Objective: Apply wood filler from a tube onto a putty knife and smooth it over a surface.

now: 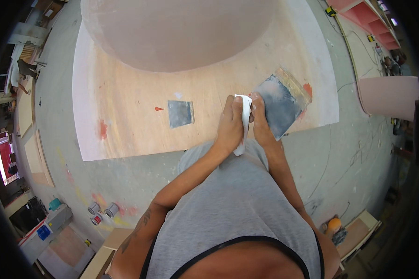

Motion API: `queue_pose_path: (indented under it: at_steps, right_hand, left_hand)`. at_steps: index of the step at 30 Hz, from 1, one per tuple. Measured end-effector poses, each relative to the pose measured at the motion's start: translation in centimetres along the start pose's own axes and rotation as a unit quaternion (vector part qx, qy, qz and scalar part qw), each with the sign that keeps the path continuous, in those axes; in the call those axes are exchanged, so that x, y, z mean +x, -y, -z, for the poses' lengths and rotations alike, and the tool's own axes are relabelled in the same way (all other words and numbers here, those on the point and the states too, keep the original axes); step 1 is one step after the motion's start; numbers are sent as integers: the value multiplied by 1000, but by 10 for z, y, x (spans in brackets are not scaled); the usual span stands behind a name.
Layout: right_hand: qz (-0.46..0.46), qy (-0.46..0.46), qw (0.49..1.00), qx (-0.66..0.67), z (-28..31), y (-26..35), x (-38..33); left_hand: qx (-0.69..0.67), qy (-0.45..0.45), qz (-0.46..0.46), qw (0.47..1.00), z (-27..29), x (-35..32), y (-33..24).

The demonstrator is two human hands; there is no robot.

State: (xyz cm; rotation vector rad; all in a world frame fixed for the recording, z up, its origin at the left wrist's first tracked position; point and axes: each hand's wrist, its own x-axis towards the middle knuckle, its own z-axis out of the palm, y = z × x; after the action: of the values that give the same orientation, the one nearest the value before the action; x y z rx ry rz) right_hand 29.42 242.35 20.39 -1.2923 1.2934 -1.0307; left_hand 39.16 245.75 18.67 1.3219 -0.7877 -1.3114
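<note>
Over the near edge of a light wooden board (139,135), my left hand (233,121) and my right hand (260,118) meet at a folded white sheet (246,116). The fingers of both are closed on it, thumbs on top, and its lower end hangs toward my shirt. Whether it is paper or sandpaper I cannot tell. Close beside my right hand is a larger dark grey sheet (281,104), dusty, with a tan strip at its far end; it looks like sandpaper. Left of my hands lies a small grey square piece (180,114), flat on the board.
A big, smooth, pale rounded form (177,37) stands on the board's far part. Several cans (111,209) sit on the grey floor at lower left. Cables trail over the floor at right, near a pale pink curved panel (388,97). Another person (21,74) bends at far left.
</note>
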Motion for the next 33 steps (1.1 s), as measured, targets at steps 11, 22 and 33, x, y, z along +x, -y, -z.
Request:
queue_pose_path:
  at_steps: [11, 22, 33]
  right_hand:
    - [-12, -89, 992, 87, 23, 17, -11]
    - [40, -11, 999, 27, 7, 24, 4]
    - [21, -13, 1000, 13, 11, 39, 7]
  left_hand:
    - [-128, -24, 98, 987, 13, 21, -3]
    - [-47, 14, 12, 999, 5, 10, -28]
    - [89, -4, -46, 995, 6, 9, -10]
